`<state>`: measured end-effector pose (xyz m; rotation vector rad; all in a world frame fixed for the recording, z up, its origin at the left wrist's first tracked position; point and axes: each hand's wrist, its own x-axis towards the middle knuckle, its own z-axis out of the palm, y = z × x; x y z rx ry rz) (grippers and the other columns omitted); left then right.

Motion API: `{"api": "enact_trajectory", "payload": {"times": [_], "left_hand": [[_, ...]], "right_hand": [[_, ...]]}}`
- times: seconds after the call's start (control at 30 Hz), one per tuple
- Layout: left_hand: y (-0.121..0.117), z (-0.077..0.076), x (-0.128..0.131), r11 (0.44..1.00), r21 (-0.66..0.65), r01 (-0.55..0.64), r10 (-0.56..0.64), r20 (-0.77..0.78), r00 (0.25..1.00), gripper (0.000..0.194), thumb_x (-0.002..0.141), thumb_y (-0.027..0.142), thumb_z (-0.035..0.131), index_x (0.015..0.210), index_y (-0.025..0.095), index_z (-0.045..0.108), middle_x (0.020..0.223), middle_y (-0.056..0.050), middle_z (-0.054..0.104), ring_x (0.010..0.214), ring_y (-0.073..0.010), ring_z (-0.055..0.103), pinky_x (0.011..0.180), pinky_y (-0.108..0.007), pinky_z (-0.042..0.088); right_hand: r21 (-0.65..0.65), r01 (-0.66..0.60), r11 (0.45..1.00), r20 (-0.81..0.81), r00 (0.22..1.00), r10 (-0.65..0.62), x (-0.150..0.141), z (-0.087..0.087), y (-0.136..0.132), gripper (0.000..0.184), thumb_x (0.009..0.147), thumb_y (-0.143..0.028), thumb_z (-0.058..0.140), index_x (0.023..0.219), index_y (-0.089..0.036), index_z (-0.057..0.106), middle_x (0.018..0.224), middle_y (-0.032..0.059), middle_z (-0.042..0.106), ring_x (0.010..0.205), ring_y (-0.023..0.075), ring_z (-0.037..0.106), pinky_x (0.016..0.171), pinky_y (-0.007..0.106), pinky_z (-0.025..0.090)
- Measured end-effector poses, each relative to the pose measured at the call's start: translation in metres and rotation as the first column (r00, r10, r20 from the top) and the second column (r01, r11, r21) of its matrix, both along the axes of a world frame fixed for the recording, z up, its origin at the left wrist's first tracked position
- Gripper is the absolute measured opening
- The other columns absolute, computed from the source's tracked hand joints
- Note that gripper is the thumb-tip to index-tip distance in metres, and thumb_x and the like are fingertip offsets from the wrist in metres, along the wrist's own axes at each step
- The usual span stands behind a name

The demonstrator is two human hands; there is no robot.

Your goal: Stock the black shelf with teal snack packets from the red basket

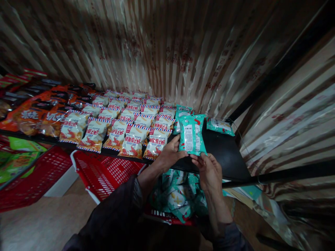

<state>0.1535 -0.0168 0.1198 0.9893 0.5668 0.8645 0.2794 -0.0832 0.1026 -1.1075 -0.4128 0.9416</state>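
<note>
Between my two hands, above the black shelf (225, 153), is a teal snack bag (193, 134) with its printed back toward me. My left hand (171, 151) grips its lower left edge, and the fingers of my right hand (208, 167) pinch its bottom right corner. Behind it, another teal bag (183, 111) stands on the shelf, partly hidden. A third teal bag (220, 126) lies at the shelf's back right. Below my hands, a red basket (167, 219) holds several more teal bags (180, 198).
Rows of white snack bags (133, 139) fill the shelf's middle, with orange bags (34, 116) on the left. Under the shelf are an emptier-looking red basket (104, 177) and another basket (34, 181) by green packets (21, 164). A striped curtain (157, 45) hangs behind; a dark post (274, 66) slants at right.
</note>
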Motion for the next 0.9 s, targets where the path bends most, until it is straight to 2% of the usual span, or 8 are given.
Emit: {"api": "enact_trajectory", "payload": {"times": [0.2, 0.3, 0.6, 0.73, 0.9], "left_hand": [[-0.0019, 0.0027, -0.0006, 0.999, 0.032, 0.000, 0.002, -0.057, 0.998, 0.079, 0.065, 0.012, 0.068, 0.140, 0.017, 0.043, 0.100, -0.004, 0.071, 0.079, -0.0130, 0.065, 0.072, -0.023, 0.050], [-0.0039, 0.0020, 0.0005, 0.999, 0.029, -0.041, 0.042, -0.065, 0.997, 0.076, 0.068, 0.014, 0.066, 0.140, 0.016, 0.043, 0.094, -0.003, 0.072, 0.075, -0.0124, 0.065, 0.073, -0.024, 0.051], [-0.0037, -0.0024, 0.0074, 0.994, -0.024, -0.103, 0.102, -0.041, 0.994, 0.065, 0.066, 0.013, 0.067, 0.130, 0.014, 0.052, 0.100, -0.004, 0.072, 0.085, -0.0152, 0.067, 0.078, -0.025, 0.052], [-0.0045, -0.0014, 0.0076, 0.995, -0.012, -0.100, 0.100, -0.043, 0.994, 0.064, 0.066, 0.011, 0.064, 0.129, 0.014, 0.053, 0.101, -0.005, 0.072, 0.088, -0.0159, 0.067, 0.080, -0.025, 0.052], [-0.0043, -0.0014, 0.0064, 0.995, -0.022, -0.097, 0.095, -0.080, 0.992, 0.067, 0.064, 0.008, 0.066, 0.129, 0.014, 0.053, 0.103, -0.006, 0.073, 0.090, -0.0173, 0.067, 0.082, -0.028, 0.053]], "right_hand": [[-0.013, 0.005, 1.000, -0.032, 0.999, -0.005, 0.0000, 0.0033, -0.0007, 0.032, 0.054, -0.035, 0.086, 0.064, -0.016, 0.061, 0.061, -0.0013, 0.069, 0.057, 0.0106, 0.068, 0.048, 0.013, 0.052], [-0.005, -0.006, 1.000, -0.055, 0.998, 0.006, 0.0017, 0.0017, -0.0007, 0.030, 0.055, -0.033, 0.085, 0.064, -0.016, 0.061, 0.064, -0.0005, 0.070, 0.056, 0.0093, 0.067, 0.048, 0.013, 0.052], [0.001, 0.006, 1.000, -0.065, 0.998, -0.006, -0.0008, 0.0008, 0.0003, 0.028, 0.055, -0.029, 0.084, 0.063, -0.017, 0.060, 0.059, -0.0033, 0.067, 0.056, 0.0093, 0.067, 0.050, 0.013, 0.053], [0.012, 0.004, 1.000, -0.036, 0.999, -0.004, -0.0006, -0.0025, 0.0002, 0.027, 0.058, -0.030, 0.083, 0.064, -0.017, 0.060, 0.062, -0.0033, 0.067, 0.057, 0.0102, 0.068, 0.050, 0.015, 0.054], [-0.006, 0.026, 1.000, -0.020, 0.999, -0.026, 0.0004, -0.0043, 0.0020, 0.030, 0.055, -0.032, 0.084, 0.063, -0.018, 0.060, 0.060, -0.0028, 0.067, 0.057, 0.0099, 0.067, 0.051, 0.014, 0.054]]}}
